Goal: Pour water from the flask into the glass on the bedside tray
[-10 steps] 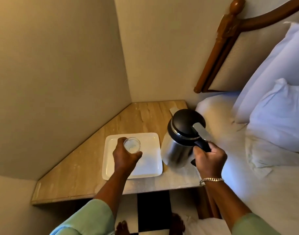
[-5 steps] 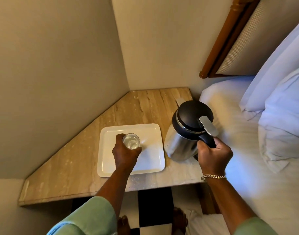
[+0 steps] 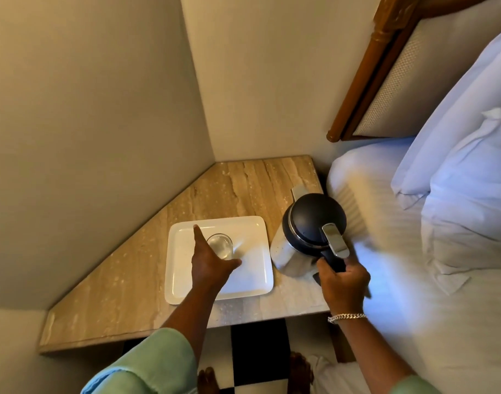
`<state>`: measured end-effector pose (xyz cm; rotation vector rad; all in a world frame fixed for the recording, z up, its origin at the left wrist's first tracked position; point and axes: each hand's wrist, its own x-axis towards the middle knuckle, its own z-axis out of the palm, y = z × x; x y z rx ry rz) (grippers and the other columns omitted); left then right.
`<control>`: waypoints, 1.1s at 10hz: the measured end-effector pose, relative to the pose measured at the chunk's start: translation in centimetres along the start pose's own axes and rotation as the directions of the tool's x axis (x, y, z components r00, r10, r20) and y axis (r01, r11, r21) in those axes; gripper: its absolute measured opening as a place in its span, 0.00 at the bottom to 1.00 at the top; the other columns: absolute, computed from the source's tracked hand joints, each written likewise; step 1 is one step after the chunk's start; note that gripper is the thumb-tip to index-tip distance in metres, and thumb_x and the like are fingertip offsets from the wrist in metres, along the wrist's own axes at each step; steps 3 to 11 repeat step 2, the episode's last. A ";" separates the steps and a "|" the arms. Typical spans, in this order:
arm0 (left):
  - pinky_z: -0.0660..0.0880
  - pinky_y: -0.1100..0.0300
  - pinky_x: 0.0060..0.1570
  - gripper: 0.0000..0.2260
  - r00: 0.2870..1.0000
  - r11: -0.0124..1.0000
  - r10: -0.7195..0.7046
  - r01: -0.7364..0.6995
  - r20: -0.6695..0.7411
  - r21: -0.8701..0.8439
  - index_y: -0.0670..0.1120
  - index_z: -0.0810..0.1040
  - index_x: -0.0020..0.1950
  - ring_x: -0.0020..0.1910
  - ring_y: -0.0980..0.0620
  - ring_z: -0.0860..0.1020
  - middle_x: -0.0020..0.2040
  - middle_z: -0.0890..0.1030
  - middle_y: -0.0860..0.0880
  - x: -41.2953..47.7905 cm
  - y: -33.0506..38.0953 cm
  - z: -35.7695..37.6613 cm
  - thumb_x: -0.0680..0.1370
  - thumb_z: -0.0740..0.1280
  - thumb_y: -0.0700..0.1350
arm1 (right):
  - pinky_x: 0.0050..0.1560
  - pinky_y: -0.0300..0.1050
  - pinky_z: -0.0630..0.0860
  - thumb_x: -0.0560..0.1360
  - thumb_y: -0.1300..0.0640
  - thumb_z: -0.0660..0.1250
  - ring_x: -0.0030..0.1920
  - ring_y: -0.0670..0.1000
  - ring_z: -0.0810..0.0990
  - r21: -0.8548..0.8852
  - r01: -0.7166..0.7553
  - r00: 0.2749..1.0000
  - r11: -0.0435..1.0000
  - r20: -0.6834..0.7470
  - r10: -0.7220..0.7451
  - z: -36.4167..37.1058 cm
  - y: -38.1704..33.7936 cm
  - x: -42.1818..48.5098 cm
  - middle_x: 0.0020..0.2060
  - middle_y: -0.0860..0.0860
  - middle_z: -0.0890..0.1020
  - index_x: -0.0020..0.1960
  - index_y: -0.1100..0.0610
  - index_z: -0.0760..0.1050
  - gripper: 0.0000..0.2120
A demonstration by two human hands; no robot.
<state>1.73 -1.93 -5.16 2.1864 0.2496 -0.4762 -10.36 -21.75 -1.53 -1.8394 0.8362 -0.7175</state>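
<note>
Your flask [image 3: 303,240], steel-walled with a black lid, sits on the bedside table [image 3: 124,285] at about three o'clock from the tray [image 3: 252,282]. It likely carries real weight if full, and the polished wall looks slippery, so keep to the handle. Your right hand [image 3: 343,282] is closed around that black handle, at the flask's five o'clock side. The spout points toward eleven o'clock, away from the glass [image 3: 220,245], so expect to turn the flask before tipping. The glass is thin, light and easy to knock; it stands on the tray's middle. Your left hand [image 3: 212,260] is spread open against its near side, fingers loose, not clamped.
</note>
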 end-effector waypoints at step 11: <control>0.60 0.47 0.71 0.42 0.989 0.975 0.102 -0.121 0.108 0.186 0.43 0.53 0.76 0.75 0.41 0.58 0.77 0.57 0.42 -2.2 5.2 -4.4 0.71 0.70 0.58 | 0.39 0.43 0.79 0.66 0.56 0.74 0.44 0.57 0.83 -0.320 0.030 0.906 0.947 0.409 0.110 -5.9 -3.2 0.8 0.39 0.54 0.86 0.48 0.51 0.78 0.11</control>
